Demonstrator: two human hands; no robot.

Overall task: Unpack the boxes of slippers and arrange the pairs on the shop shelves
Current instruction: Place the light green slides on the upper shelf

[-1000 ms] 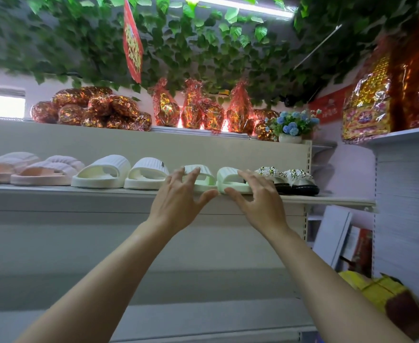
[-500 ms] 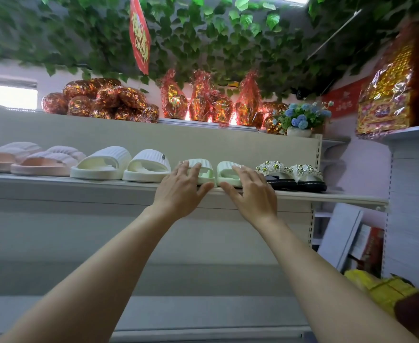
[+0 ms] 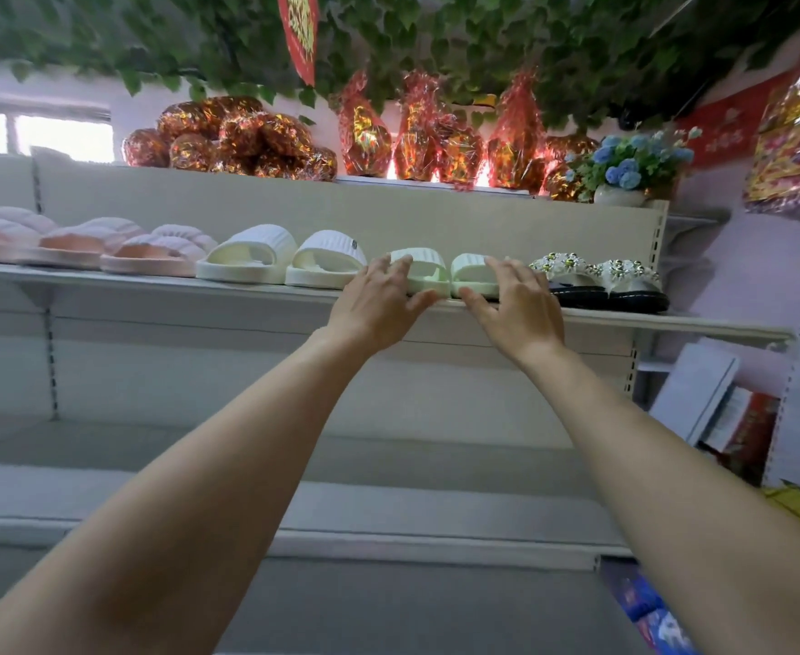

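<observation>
A pale green pair of slippers (image 3: 450, 276) is seen standing at the front edge of the shelf (image 3: 152, 288), toward its right end, with the two slippers side by side and touching or nearly so. The left hand (image 3: 379, 302) is laid against the left slipper with fingers spread and nearly straight, thumb along the toe; nothing is gripped. The right hand (image 3: 514, 304) is held the same way at the right slipper, fingers extended, thumb at the shelf's front edge. The pair is judged to be in its final straightening. Along the same shelf, a white pair (image 3: 282, 257) and pink pairs (image 3: 86, 245) are already lined up to the left, and a beaded black-soled pair (image 3: 601, 283) is set at the right end. This shelf appears nearly filled. The lower shelf (image 3: 199, 527) shows no slippers, so further pairs are probably left to be placed; no boxes can be made out, so how many cannot be told
</observation>
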